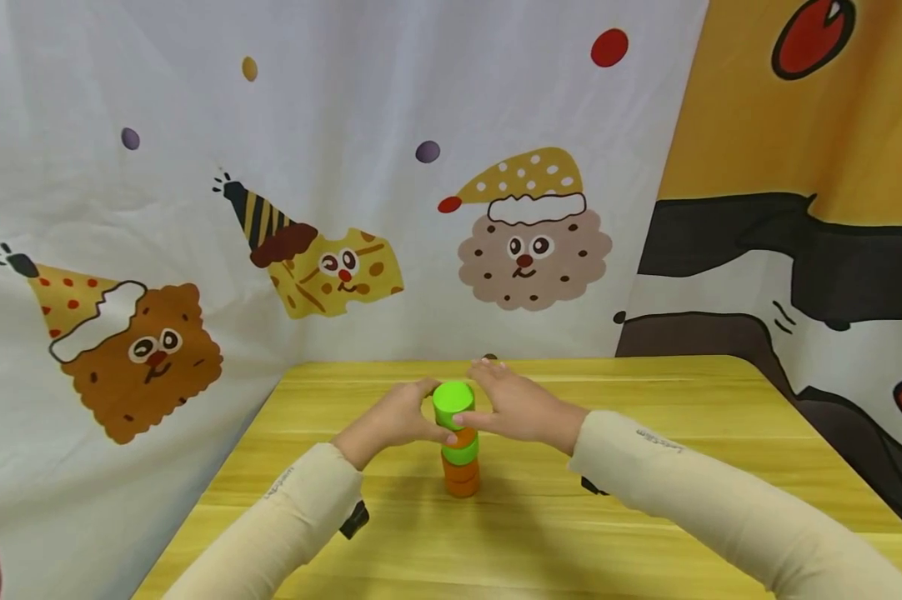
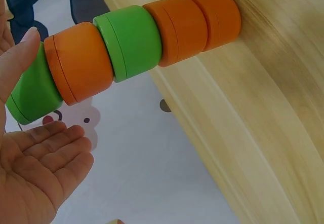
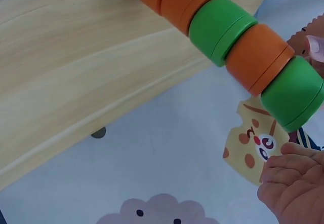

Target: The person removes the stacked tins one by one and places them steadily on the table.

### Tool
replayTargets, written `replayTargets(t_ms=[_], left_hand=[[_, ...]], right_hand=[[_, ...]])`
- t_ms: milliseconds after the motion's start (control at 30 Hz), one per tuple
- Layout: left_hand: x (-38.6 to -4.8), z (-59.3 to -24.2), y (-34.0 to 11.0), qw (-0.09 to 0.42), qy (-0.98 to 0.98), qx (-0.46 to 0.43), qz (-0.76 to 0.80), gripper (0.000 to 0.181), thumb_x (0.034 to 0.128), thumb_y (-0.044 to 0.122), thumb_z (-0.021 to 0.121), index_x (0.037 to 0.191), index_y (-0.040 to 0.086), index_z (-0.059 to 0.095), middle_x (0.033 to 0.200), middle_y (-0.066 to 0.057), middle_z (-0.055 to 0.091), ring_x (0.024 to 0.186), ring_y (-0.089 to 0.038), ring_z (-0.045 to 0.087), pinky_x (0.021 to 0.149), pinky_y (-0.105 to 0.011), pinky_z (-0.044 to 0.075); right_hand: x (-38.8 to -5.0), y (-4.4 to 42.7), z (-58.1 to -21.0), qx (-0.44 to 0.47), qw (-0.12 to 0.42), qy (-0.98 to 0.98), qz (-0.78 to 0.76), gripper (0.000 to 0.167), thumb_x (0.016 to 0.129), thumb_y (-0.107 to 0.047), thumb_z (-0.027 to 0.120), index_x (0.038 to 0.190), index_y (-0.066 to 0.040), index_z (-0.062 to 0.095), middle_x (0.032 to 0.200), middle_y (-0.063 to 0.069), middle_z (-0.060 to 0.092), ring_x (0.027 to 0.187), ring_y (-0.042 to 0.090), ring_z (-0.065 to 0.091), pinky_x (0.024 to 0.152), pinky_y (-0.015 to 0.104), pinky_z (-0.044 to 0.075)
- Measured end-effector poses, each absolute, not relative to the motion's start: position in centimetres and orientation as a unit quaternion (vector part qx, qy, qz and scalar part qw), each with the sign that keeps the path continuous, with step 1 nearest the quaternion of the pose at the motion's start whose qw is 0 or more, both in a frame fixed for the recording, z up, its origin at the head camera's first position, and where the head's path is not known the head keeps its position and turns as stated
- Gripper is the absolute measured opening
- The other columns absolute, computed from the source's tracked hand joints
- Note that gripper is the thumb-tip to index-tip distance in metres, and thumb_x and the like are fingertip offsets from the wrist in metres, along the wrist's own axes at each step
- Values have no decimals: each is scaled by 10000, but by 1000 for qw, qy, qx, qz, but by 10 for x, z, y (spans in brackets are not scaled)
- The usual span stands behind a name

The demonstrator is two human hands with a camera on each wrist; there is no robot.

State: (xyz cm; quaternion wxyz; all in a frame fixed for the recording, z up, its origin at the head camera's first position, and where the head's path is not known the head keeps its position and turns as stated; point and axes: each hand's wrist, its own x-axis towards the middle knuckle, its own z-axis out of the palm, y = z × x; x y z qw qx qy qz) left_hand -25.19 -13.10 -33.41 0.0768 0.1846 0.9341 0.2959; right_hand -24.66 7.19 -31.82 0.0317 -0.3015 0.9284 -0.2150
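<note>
Short green and orange cylinders, each with a thin seam round it, stand in an upright, slightly uneven stack on the table. At its top is a green cylinder (image 1: pixel 454 403); below come an orange cylinder (image 2: pixel 79 64), another green cylinder (image 2: pixel 129 42) and two orange cylinders (image 1: pixel 462 477). My left hand (image 1: pixel 398 413) is on the stack's left, thumb in front, fingers behind, with a gap between fingers and top cylinder. My right hand (image 1: pixel 524 405) sits opposite, fingers extended, thumb across the front of the top cylinder. Whether either thumb touches is hard to tell.
The wooden table (image 1: pixel 323 400) reaches back to a white curtain (image 1: pixel 346 108) printed with cartoon biscuits and cheese. Small black pieces (image 1: pixel 355 520) show beneath both sleeves. The right sleeve (image 1: pixel 691 475) reaches in over the table's right side.
</note>
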Motion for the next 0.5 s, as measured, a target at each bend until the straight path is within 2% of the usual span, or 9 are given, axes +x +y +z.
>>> replayTargets(t_ms=[233, 433, 500], left_hand=[[-254, -339, -131, 75, 926, 205, 308, 675, 691, 319, 818, 1263, 93, 539, 1283, -87, 554, 1207, -292, 489, 989, -487, 413], [-255, -344, -131, 76, 915, 233, 320, 575, 711, 299, 806, 1216, 139, 582, 1213, -30, 602, 1150, -246, 535, 959, -451, 446], [-255, -345, -131, 74, 914, 236, 321, 556, 712, 302, 804, 1200, 144, 590, 1184, -21, 616, 1125, -240, 551, 940, -439, 461]], right_hand=[[-249, 66, -322, -296, 39, 928, -225, 781, 856, -526, 576, 1417, -36, 339, 1493, 179, 254, 1392, 324, 194, 1133, 469, 187], [-251, 64, -327, -285, 43, 928, -235, 731, 857, -516, 578, 1392, -64, 369, 1495, 180, 249, 1374, 363, 224, 1088, 512, 274], [-253, 63, -329, -286, 41, 927, -239, 663, 858, -504, 585, 1344, -86, 417, 1470, 170, 308, 1356, 353, 275, 1078, 502, 298]])
